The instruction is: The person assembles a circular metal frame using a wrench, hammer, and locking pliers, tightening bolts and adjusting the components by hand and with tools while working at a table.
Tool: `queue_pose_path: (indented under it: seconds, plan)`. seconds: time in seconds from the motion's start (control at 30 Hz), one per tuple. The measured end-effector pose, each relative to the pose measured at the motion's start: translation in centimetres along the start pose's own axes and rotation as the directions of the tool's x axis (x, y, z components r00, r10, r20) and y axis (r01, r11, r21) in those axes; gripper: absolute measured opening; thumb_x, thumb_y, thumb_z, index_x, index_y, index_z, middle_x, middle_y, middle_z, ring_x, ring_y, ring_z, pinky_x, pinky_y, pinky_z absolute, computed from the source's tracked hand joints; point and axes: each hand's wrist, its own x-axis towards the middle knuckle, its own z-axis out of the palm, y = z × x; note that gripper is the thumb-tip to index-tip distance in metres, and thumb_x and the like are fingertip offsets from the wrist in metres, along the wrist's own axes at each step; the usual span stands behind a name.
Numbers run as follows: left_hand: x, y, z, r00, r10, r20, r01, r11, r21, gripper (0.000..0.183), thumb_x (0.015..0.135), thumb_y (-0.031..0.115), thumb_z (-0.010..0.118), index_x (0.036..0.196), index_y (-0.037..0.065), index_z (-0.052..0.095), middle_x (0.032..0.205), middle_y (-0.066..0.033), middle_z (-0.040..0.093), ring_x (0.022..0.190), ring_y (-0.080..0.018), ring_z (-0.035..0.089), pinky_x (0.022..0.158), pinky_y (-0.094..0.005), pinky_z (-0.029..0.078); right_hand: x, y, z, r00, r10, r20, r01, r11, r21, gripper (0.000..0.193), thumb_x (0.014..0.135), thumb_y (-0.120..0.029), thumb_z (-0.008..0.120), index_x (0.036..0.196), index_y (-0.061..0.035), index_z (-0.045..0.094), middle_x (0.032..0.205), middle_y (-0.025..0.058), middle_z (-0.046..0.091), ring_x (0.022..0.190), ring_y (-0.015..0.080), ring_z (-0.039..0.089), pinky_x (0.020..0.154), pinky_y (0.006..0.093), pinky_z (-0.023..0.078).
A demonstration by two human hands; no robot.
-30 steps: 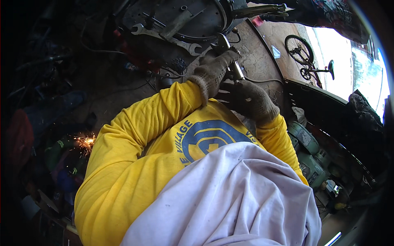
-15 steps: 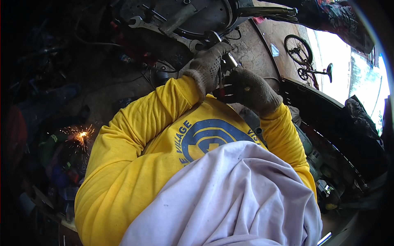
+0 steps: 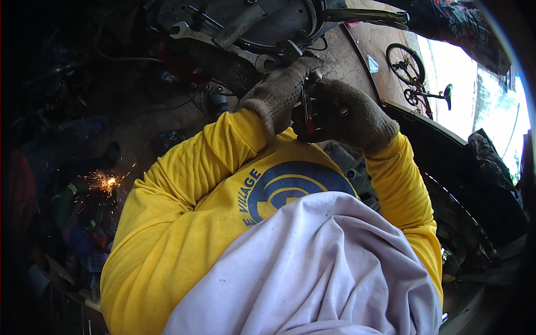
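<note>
In front of my chest, my left hand (image 3: 282, 89), in a grey-brown knit work glove, is closed around a metal part (image 3: 289, 50) with a shiny rounded end beyond the fingers; most of it is hidden. Close beside it on the right, my right hand (image 3: 354, 114), gloved the same way, is closed on slim red-handled pliers (image 3: 308, 114). The plier jaws point up between the two gloves, near the metal part. What they grip is hidden. A large open-ended wrench (image 3: 215, 42) lies just past my left hand.
Beyond the wrench is a round dark metal housing (image 3: 273, 22). Sparks (image 3: 109, 182) fly at the left, near a dim figure. A bicycle (image 3: 410, 70) stands at the right by a bright opening. A dark bench-like edge (image 3: 424, 125) runs along the right.
My right hand has shifted up and closer to the left, covering more of the shiny cylinder between them. The pliers have moved up slightly with it. My left hand has moved little.
</note>
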Motion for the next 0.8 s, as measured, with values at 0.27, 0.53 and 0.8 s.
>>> queue_pose_path:
  seconds: [0.27, 0.53, 0.8]
  plan:
    - [-0.7, 2.4, 0.9, 0.989, -0.149, -0.015, 0.144, 0.973, -0.182, 0.031, 0.091, 0.044, 0.061, 0.093, 0.013, 0.063, 0.082, -0.0023, 0.065, 0.072, -0.0162, 0.064, 0.068, -0.0319, 0.054, 1.1, -2.0, -0.7, 0.889, 0.434, 0.144, -0.397, 0.576, 0.715, 0.034, 0.096, -0.024, 0.059, 0.125, -0.0052, 0.057, 0.112, 0.015, 0.065, 0.104, 0.0268, 0.066, 0.087, 0.0446, 0.057]
    - [-1.8, 3.3, 0.6, 1.0, -0.022, -0.011, 0.023, 0.995, 0.101, 0.025, 0.094, 0.037, 0.058, 0.1, 0.013, 0.062, 0.087, -0.0032, 0.062, 0.077, -0.014, 0.064, 0.071, -0.0306, 0.056, 1.2, -1.0, 0.1, 0.96, 0.271, -0.074, -0.225, 0.898, 0.377, 0.034, 0.087, -0.014, 0.071, 0.118, -0.0038, 0.061, 0.108, 0.0112, 0.067, 0.101, 0.02, 0.065, 0.087, 0.0381, 0.056]
    - [-1.1, 2.0, -0.2, 0.999, -0.035, -0.034, 0.046, 0.908, 0.417, 0.024, 0.097, 0.019, 0.053, 0.121, 0.015, 0.054, 0.102, -0.0075, 0.06, 0.087, -0.0147, 0.064, 0.071, -0.0313, 0.057, 1.5, -2.6, 0.4, 0.993, 0.121, -0.014, -0.12, 0.993, 0.018, 0.038, 0.08, -0.005, 0.079, 0.115, -0.0031, 0.064, 0.104, 0.0077, 0.068, 0.097, 0.0136, 0.065, 0.084, 0.0308, 0.054]
